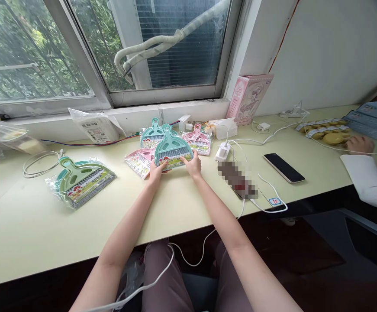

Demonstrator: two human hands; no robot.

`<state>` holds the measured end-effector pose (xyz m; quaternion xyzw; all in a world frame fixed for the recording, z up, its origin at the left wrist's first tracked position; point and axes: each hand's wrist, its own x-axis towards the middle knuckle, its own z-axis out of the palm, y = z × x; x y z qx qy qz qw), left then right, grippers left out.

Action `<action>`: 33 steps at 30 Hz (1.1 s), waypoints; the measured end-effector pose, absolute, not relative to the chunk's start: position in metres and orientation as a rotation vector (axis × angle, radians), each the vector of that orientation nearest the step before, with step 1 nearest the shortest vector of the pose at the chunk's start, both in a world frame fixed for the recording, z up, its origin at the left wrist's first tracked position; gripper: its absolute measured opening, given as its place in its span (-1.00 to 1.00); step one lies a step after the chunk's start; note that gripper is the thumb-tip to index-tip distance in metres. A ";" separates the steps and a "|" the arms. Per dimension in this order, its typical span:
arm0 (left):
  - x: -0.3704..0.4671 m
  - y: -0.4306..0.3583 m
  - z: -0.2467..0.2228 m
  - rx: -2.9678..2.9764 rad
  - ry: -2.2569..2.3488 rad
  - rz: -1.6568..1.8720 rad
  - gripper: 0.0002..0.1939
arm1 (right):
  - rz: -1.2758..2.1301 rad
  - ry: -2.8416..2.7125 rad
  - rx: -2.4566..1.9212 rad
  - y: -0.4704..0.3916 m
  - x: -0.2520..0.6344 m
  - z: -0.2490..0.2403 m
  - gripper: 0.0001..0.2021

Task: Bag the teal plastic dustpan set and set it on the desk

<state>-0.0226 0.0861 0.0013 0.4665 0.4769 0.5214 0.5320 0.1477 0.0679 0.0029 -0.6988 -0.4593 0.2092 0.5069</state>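
Between my two hands is a teal dustpan and brush set (172, 149) with a printed label along its lower edge. My left hand (158, 168) grips its lower left corner, and my right hand (193, 164) grips the lower right corner. Behind it lie another teal set (154, 133), a pink set (198, 139) at the right and a pink set (139, 160) at the left, all in clear wrapping. Farther left on the table, green sets (84, 182) lie stacked in clear wrapping.
On the pale table (117, 221) are a black phone (284, 167), a white charger (222, 151) with cables, and a pink box (249, 99) by the window. A person's hand (360, 144) rests at the right near yellow packs (326, 132).
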 end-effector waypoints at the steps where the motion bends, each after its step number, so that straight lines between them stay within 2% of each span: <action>1: -0.023 0.087 0.001 1.104 1.136 1.239 -0.54 | 0.508 -1.099 -1.666 0.068 0.148 0.002 -0.51; 7: -0.021 0.088 -0.001 1.060 1.166 1.239 -0.61 | 0.539 -1.022 -1.590 0.071 0.152 -0.001 -0.72; 15: -0.020 0.087 -0.002 1.038 1.163 1.270 -0.71 | 0.537 -0.984 -1.535 0.072 0.152 -0.004 -0.75; 19: -0.024 0.090 -0.006 1.043 1.150 1.287 -0.74 | 0.549 -1.014 -1.525 0.074 0.153 -0.006 -0.71; 25: -0.026 0.093 -0.008 0.982 1.204 1.327 -0.73 | 0.513 -1.141 -1.556 0.076 0.159 -0.007 -0.52; 33: -0.022 0.089 -0.002 1.012 1.169 1.262 -0.64 | 0.230 -1.312 -1.740 0.071 0.163 -0.004 -0.54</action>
